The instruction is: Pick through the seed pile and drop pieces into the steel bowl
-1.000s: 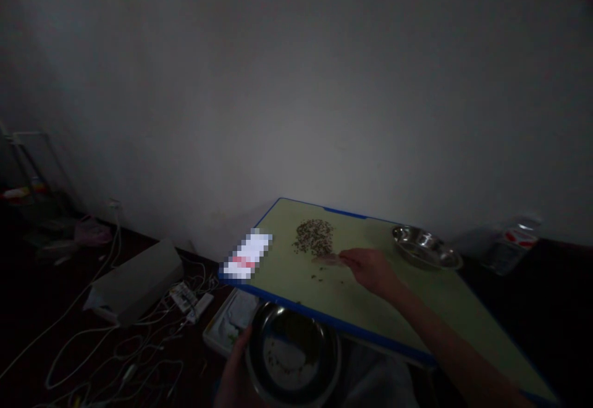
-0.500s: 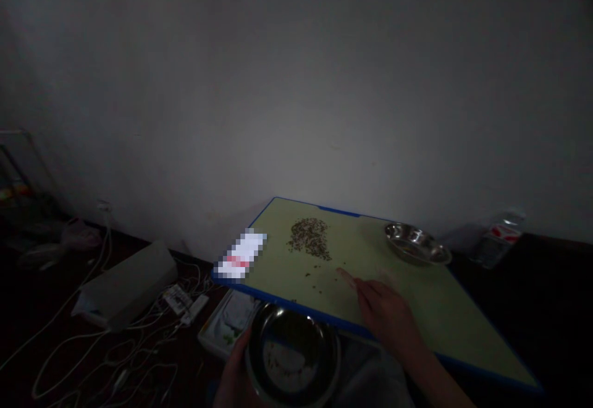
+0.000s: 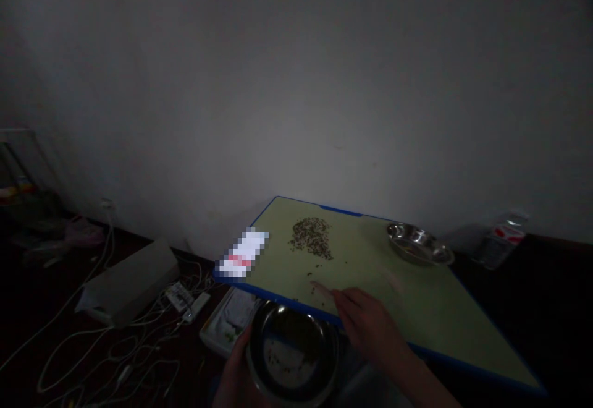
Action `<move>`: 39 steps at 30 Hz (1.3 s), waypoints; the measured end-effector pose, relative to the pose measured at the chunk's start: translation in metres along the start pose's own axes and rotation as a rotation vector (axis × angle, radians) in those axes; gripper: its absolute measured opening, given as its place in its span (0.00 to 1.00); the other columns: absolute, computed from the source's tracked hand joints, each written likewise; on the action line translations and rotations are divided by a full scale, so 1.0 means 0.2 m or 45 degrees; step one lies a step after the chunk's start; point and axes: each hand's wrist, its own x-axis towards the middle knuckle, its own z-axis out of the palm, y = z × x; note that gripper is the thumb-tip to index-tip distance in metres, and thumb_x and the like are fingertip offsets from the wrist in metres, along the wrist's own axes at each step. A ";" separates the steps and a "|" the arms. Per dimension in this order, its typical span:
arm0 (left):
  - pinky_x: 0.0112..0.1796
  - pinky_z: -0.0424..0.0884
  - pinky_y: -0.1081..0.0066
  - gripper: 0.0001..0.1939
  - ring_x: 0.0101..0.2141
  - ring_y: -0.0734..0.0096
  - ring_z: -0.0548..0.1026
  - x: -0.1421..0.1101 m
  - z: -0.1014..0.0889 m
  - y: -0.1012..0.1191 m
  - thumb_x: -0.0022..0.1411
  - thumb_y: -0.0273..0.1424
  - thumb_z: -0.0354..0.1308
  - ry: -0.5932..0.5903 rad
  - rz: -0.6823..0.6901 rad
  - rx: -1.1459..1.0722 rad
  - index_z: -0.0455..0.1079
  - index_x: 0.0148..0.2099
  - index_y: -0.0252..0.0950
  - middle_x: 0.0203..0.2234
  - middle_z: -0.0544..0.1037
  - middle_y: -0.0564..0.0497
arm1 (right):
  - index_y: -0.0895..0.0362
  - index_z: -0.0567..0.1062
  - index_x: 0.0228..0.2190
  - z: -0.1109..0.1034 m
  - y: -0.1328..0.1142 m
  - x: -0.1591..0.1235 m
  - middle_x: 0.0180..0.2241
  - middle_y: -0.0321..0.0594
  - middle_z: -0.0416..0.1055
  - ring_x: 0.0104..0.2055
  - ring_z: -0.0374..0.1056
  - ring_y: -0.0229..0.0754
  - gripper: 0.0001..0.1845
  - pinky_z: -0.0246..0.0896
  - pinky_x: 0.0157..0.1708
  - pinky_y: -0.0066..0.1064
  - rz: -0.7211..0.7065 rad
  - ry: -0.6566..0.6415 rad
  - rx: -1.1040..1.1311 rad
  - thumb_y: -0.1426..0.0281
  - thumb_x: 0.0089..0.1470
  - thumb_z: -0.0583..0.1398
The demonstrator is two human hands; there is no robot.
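My left hand [image 3: 234,374] grips the left side of a steel bowl [image 3: 334,358], held just below the front edge of the board. A few small dark bits lie inside that bowl. Over the board my right hand [image 3: 365,327] is closed, with a slim pale thing [image 3: 320,289] sticking out toward the left; in the dim light I cannot make out what it is. Its tip is among a few loose dark grains [image 3: 309,274]. Farther back a spread pile of small brown grains, perhaps seeds [image 3: 311,237], lies on the pale green, blue-edged board [image 3: 370,253].
A second steel bowl [image 3: 419,244] stands at the board's back right. On the left corner lies a blurred-out bright phone-like rectangle [image 3: 243,253]. Below left are a white tray [image 3: 217,334], a long box [image 3: 127,281] and tangled cables [image 3: 125,358]. A clear bottle [image 3: 503,241] is at right.
My right hand has moved left and nearer the board's front edge, with the pale tip now by the loose grains. My left hand and its bowl stay nearly still.
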 end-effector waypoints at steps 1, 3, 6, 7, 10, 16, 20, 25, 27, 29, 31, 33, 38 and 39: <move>0.56 0.57 0.50 0.13 0.46 0.53 0.76 0.00 -0.01 0.01 0.58 0.33 0.56 0.015 0.010 0.030 0.75 0.43 0.36 0.33 0.84 0.47 | 0.58 0.75 0.42 0.00 0.01 0.01 0.33 0.45 0.74 0.33 0.71 0.41 0.16 0.70 0.35 0.32 -0.003 -0.008 0.026 0.77 0.56 0.51; 0.55 0.59 0.51 0.13 0.44 0.53 0.77 0.01 -0.03 0.02 0.57 0.35 0.56 0.041 0.022 0.041 0.76 0.42 0.36 0.34 0.84 0.47 | 0.57 0.76 0.41 0.00 0.03 0.02 0.33 0.45 0.75 0.32 0.71 0.40 0.16 0.70 0.35 0.31 0.001 -0.022 0.071 0.77 0.56 0.52; 0.55 0.60 0.54 0.17 0.46 0.52 0.76 0.02 -0.07 0.03 0.55 0.41 0.57 -0.002 -0.089 -0.058 0.76 0.40 0.34 0.39 0.83 0.43 | 0.57 0.76 0.40 0.03 0.07 0.03 0.34 0.45 0.76 0.32 0.72 0.40 0.15 0.70 0.36 0.30 0.034 -0.012 0.127 0.76 0.57 0.52; 0.55 0.59 0.52 0.17 0.46 0.50 0.76 0.03 -0.08 0.03 0.55 0.41 0.57 0.035 -0.063 -0.052 0.76 0.40 0.34 0.38 0.83 0.43 | 0.58 0.76 0.40 0.04 0.08 0.04 0.34 0.46 0.76 0.33 0.72 0.40 0.15 0.70 0.35 0.31 0.048 0.004 0.135 0.76 0.57 0.52; 0.56 0.57 0.50 0.17 0.51 0.50 0.72 0.02 -0.06 0.02 0.55 0.38 0.58 0.101 -0.042 0.011 0.73 0.46 0.36 0.40 0.82 0.45 | 0.58 0.76 0.41 0.06 0.08 0.07 0.35 0.46 0.77 0.34 0.72 0.41 0.16 0.69 0.35 0.31 0.052 0.035 0.131 0.75 0.58 0.51; 0.58 0.52 0.48 0.19 0.56 0.48 0.66 0.01 0.00 0.00 0.56 0.36 0.57 0.056 0.038 0.031 0.73 0.48 0.33 0.38 0.82 0.40 | 0.57 0.75 0.44 0.07 0.02 0.06 0.32 0.44 0.77 0.33 0.71 0.41 0.18 0.68 0.35 0.33 -0.071 0.009 0.075 0.78 0.55 0.51; 0.58 0.52 0.49 0.19 0.56 0.48 0.66 0.01 0.01 -0.01 0.57 0.37 0.56 0.029 0.036 -0.016 0.73 0.47 0.33 0.41 0.82 0.40 | 0.58 0.75 0.43 0.04 0.00 0.04 0.32 0.44 0.77 0.32 0.71 0.41 0.18 0.68 0.35 0.32 -0.119 0.016 0.119 0.79 0.56 0.51; 0.57 0.53 0.47 0.13 0.54 0.50 0.69 0.01 0.01 -0.01 0.57 0.35 0.56 0.114 0.055 0.127 0.76 0.40 0.35 0.33 0.84 0.45 | 0.59 0.75 0.43 0.02 -0.02 0.03 0.33 0.45 0.77 0.33 0.72 0.42 0.18 0.69 0.36 0.33 -0.159 0.025 0.189 0.78 0.56 0.50; 0.57 0.55 0.48 0.14 0.54 0.50 0.69 0.01 0.01 0.00 0.57 0.37 0.55 0.099 0.039 0.158 0.76 0.39 0.35 0.31 0.84 0.45 | 0.59 0.75 0.43 0.02 -0.03 0.03 0.33 0.44 0.77 0.32 0.72 0.41 0.18 0.69 0.35 0.32 -0.155 0.024 0.205 0.78 0.56 0.50; 0.57 0.55 0.48 0.15 0.55 0.50 0.68 0.01 0.01 0.01 0.58 0.38 0.55 0.049 0.005 0.147 0.76 0.39 0.35 0.32 0.84 0.44 | 0.58 0.76 0.42 0.02 -0.03 0.04 0.32 0.44 0.77 0.31 0.71 0.41 0.17 0.68 0.34 0.32 -0.134 0.038 0.204 0.77 0.57 0.50; 0.56 0.55 0.47 0.15 0.55 0.49 0.68 0.00 0.02 0.01 0.58 0.38 0.54 0.033 -0.005 0.137 0.76 0.39 0.35 0.33 0.84 0.44 | 0.57 0.76 0.42 0.02 -0.02 0.05 0.31 0.44 0.77 0.31 0.71 0.41 0.16 0.68 0.33 0.31 -0.096 0.044 0.185 0.75 0.58 0.51; 0.56 0.54 0.45 0.13 0.55 0.49 0.68 0.00 0.02 0.01 0.58 0.37 0.55 0.061 0.027 0.154 0.77 0.39 0.36 0.34 0.84 0.44 | 0.57 0.77 0.41 0.01 0.02 0.07 0.31 0.44 0.77 0.30 0.71 0.41 0.16 0.67 0.33 0.31 -0.034 0.047 0.126 0.74 0.58 0.51; 0.57 0.54 0.49 0.11 0.51 0.52 0.72 0.01 -0.01 0.02 0.55 0.37 0.59 0.112 0.111 0.092 0.77 0.37 0.39 0.31 0.84 0.47 | 0.56 0.78 0.39 -0.01 0.18 0.12 0.34 0.44 0.78 0.32 0.73 0.41 0.17 0.67 0.34 0.30 0.207 0.078 -0.142 0.73 0.58 0.50; 0.57 0.54 0.50 0.13 0.49 0.51 0.73 0.02 -0.02 0.03 0.53 0.40 0.60 0.073 0.051 0.036 0.78 0.36 0.38 0.31 0.84 0.47 | 0.56 0.78 0.39 -0.01 0.20 0.13 0.34 0.44 0.78 0.32 0.73 0.41 0.17 0.66 0.34 0.29 0.239 0.063 -0.181 0.72 0.58 0.50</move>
